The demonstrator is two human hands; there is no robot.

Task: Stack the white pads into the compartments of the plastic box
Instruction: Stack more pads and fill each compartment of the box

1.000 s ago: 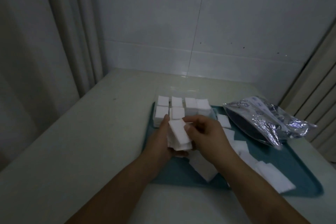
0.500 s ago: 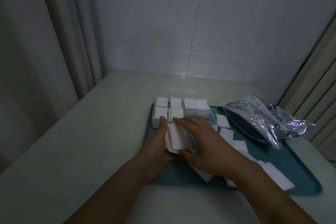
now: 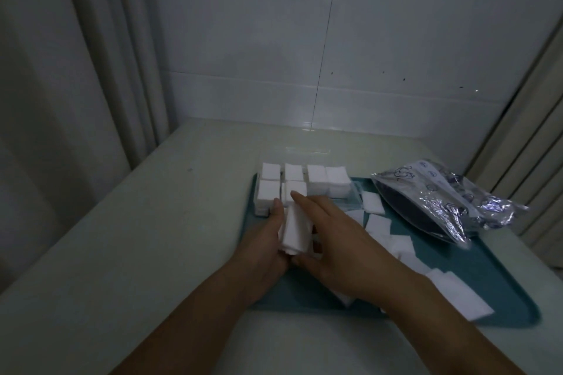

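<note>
Plastic box [image 3: 304, 189] sits at tray's [image 3: 487, 292] far left; bag [image 3: 441, 201] lies right.

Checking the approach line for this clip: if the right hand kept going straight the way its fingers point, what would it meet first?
The right hand points at the plastic box; its fingertips look already at the near stack of white pads, likely first contact, though depth is unclear.

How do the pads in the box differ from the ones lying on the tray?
The pads in the box stand in neat stacks, side by side in compartments; the loose pads lie flat and scattered on the tray, some overlapping. The boxed ones sit at the tray's far left; the loose ones trail to the near right. Both are white squares.
</note>
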